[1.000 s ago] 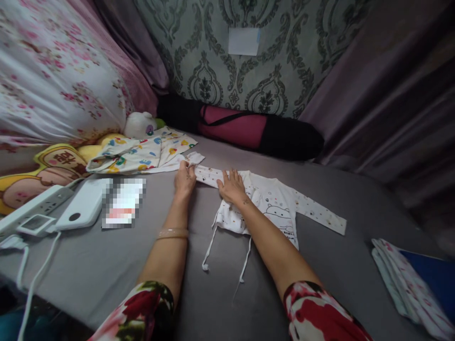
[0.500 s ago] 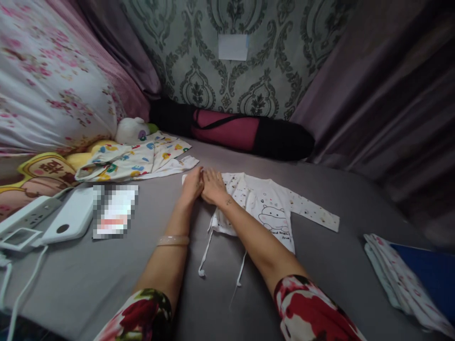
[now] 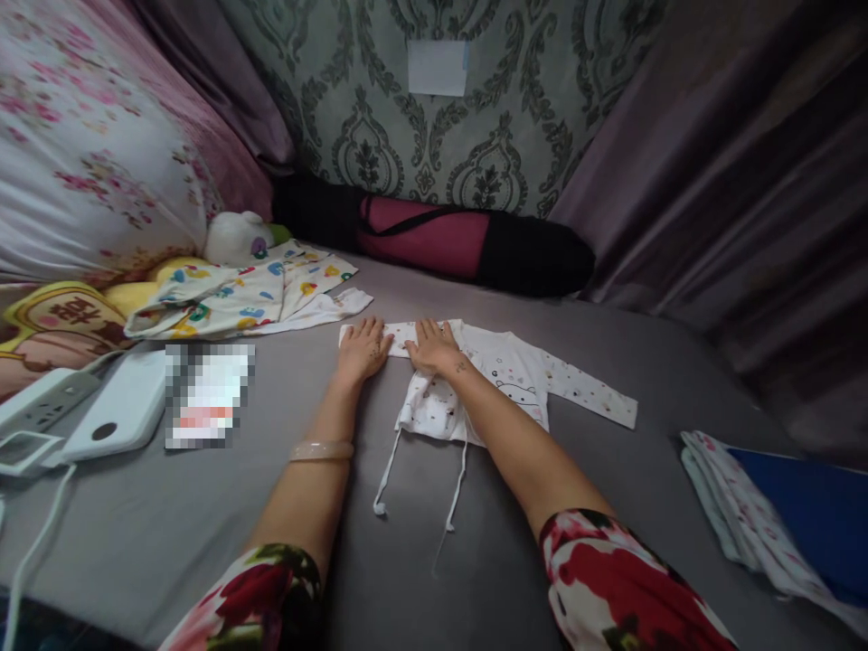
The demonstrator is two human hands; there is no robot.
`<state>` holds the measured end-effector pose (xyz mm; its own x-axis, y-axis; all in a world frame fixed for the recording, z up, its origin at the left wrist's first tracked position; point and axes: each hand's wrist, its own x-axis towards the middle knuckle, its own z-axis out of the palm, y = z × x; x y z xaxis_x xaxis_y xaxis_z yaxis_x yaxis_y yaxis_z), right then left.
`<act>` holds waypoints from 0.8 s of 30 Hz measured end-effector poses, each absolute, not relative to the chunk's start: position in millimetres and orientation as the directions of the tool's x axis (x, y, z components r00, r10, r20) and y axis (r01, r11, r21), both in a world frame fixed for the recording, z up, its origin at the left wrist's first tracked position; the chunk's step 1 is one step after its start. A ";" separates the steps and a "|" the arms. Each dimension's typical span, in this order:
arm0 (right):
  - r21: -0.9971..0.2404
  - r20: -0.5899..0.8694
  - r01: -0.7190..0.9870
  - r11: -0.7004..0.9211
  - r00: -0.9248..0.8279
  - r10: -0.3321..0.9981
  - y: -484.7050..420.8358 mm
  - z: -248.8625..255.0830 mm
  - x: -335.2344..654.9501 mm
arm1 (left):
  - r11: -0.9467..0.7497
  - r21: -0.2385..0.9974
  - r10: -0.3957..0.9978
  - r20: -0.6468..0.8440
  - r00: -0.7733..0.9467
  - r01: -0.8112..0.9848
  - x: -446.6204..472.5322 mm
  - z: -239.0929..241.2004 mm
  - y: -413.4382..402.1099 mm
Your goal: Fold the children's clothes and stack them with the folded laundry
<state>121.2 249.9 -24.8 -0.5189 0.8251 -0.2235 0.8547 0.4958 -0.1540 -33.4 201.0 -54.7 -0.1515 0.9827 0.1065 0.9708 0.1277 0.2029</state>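
Observation:
A small white baby shirt (image 3: 519, 362) lies spread on the grey sheet, with a printed animal on its chest and dotted sleeves. Its right sleeve reaches out to the side, and two white tie strings trail from the lower edge. My left hand (image 3: 364, 348) rests flat with fingers stretched on the end of the left sleeve. On the same sleeve, nearer the shoulder, my right hand (image 3: 434, 348) presses flat with fingers apart. A short stretch of dotted sleeve shows between the hands. My right forearm covers part of the shirt's front.
A patterned baby garment (image 3: 237, 294) lies at the left beside plush toys (image 3: 234, 237). Nearer are a power strip (image 3: 47, 402), a white power bank (image 3: 122, 407) and a blurred-out object (image 3: 210, 393). A black and maroon long bag (image 3: 427, 237) lies along the wall. Folded clothes (image 3: 752, 515) sit at right.
My hands were together over the left sleeve and have moved apart, now flat along it. My right hand has shifted right towards the shoulder. The view has tilted slightly.

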 end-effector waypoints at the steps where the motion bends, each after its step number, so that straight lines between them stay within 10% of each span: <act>1: -0.166 -0.234 0.858 0.487 -0.514 0.826 251.8 -25.3 125.7 | 0.130 0.204 0.982 0.111 -0.155 0.970 -34.1 -54.1 200.6; 14: -0.832 0.058 0.518 0.198 -0.274 0.960 245.7 4.9 196.8 | 0.094 0.531 0.928 0.261 -0.268 0.842 -57.2 -45.6 209.4; 24: -0.550 -0.175 0.811 0.199 -0.345 0.922 147.2 7.3 249.9 | -0.263 0.782 0.891 -0.027 0.453 0.565 54.2 53.5 156.9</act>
